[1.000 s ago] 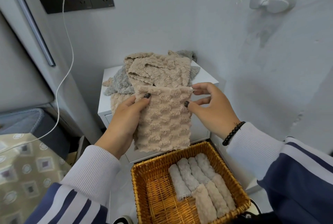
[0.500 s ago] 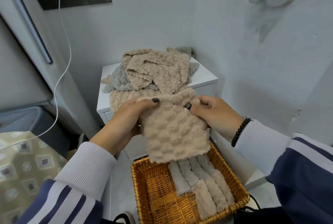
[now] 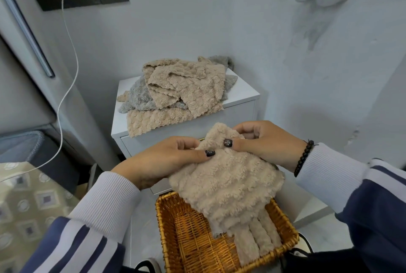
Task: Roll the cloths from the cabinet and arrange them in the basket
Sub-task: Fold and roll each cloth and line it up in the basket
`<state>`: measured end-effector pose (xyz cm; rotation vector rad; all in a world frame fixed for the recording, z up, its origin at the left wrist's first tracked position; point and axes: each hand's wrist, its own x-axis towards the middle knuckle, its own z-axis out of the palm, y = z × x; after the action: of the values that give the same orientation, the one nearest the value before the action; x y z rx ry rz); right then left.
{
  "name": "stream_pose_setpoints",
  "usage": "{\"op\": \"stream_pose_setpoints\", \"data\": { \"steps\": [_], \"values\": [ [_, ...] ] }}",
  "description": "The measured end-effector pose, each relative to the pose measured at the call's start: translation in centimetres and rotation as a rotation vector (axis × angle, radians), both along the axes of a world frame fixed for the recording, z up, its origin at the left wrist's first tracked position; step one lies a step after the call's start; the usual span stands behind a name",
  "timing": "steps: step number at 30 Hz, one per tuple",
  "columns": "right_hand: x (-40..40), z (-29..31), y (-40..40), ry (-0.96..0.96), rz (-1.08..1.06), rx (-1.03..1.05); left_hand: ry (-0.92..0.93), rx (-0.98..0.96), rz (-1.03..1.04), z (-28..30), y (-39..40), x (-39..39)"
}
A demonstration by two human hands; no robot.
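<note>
A beige cloth (image 3: 226,184) is pinched at its bunched upper edge by the fingers of the left hand (image 3: 162,162) and the right hand (image 3: 265,143), and is held hanging just above the wicker basket (image 3: 167,224), where several rolled cloths (image 3: 257,239) are already laid along the right side. More unrolled cloths (image 3: 182,90) are heaped on the white cabinet (image 3: 241,96) behind the basket. If the first turn is started unevenly, a loose, lopsided roll could result, likely to unravel once set beside the others.
</note>
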<state>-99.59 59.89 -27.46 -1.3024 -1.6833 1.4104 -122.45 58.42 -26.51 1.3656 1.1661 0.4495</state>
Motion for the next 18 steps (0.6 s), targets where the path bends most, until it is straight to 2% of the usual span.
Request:
{"op": "stream_pose_setpoints", "data": {
  "steps": [4,9,13,15,18],
  "values": [
    [1.2,0.5,0.2,0.076,-0.063,-0.074,-0.158,0.022,0.131,0.0,0.4,0.5],
    [3.4,0.8,0.5,0.180,-0.043,-0.193,-0.349,0.030,0.244,0.3,0.9,1.4],
    [5.2,1.2,0.8,0.240,-0.136,-0.138,-0.369,0.058,0.278,0.3,1.3,2.7],
    [6.2,1.4,0.9,0.333,-0.168,-0.114,-0.391,0.067,0.289,0.3,1.2,3.9],
    [7.1,1.8,0.3,0.585,-0.197,-0.161,-0.478,0.075,0.311,0.5,1.2,5.8]
  ]
}}
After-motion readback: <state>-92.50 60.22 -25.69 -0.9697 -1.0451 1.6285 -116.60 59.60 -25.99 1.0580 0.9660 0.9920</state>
